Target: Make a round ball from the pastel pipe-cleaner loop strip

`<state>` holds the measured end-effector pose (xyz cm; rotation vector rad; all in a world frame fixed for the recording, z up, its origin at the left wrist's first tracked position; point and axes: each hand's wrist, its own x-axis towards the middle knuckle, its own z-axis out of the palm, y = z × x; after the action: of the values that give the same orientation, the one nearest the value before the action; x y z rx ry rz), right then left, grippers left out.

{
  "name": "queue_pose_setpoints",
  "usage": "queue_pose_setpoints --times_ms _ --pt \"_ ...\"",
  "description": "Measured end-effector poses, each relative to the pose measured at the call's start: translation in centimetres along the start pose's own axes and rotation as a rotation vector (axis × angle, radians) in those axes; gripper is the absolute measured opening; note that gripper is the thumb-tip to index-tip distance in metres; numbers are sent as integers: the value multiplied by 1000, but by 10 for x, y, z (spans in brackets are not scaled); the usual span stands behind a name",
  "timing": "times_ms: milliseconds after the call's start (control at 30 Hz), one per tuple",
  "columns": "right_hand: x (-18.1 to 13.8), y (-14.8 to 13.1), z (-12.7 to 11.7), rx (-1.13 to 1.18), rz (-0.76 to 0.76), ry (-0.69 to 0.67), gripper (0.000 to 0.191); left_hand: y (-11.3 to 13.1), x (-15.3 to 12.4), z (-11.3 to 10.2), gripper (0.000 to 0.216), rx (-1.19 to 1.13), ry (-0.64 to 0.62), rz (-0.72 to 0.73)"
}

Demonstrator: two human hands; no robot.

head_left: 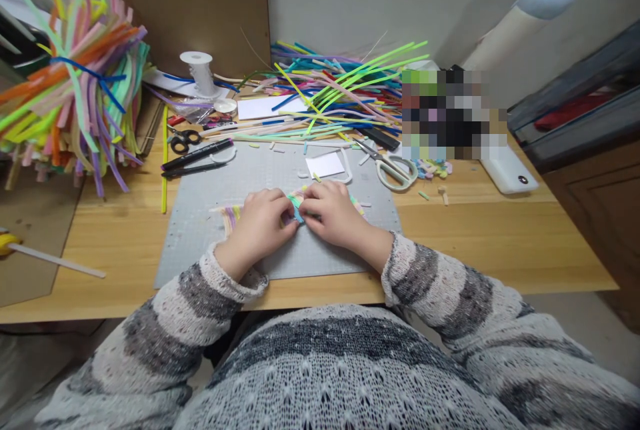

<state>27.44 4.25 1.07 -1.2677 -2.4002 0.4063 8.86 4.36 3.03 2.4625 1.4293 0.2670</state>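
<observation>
My left hand (263,222) and my right hand (334,214) meet over a grey cutting mat (195,237), fingers closed on a pastel striped piece of fuzzy pipe cleaners (297,206). Between the fingertips it shows turquoise and blue. A purple, yellow and peach end sticks out left of my left hand, and a bit shows beyond my right hand. Most of the piece is hidden under both hands. Just past the hands lie a small white card (325,164) and white-handled scissors (395,171).
A big bundle of pipe cleaners (85,83) stands at the left. Loose pipe cleaners (345,93) are heaped along the wall. Black-handled scissors (185,141), black markers (197,155) and a white spool (199,77) lie back left. A white case-like object (510,170) lies at right; a yellow-handled glue gun-like tool (7,242) far left.
</observation>
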Motion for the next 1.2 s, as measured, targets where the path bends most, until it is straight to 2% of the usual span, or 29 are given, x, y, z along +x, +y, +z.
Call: queue_pose_setpoints --times_ms 200,367,500,667,800,1200 --pt "-1 -3 -4 19 -5 -24 9 0 -1 5 13 -62 28 23" --pt "-2 -7 -4 -60 -19 -19 13 -2 0 3 14 -185 27 37" --pt "-3 -6 -1 -75 -17 0 17 -3 1 1 16 -161 9 77" --pt "-2 -4 0 -133 -68 5 11 -10 -4 -5 9 -103 -41 46" --pt "-1 -5 2 -165 -105 -5 16 -14 -10 -12 23 -33 -97 60" --pt "0 -4 1 -12 -68 2 9 -8 -10 -9 12 17 -91 41"
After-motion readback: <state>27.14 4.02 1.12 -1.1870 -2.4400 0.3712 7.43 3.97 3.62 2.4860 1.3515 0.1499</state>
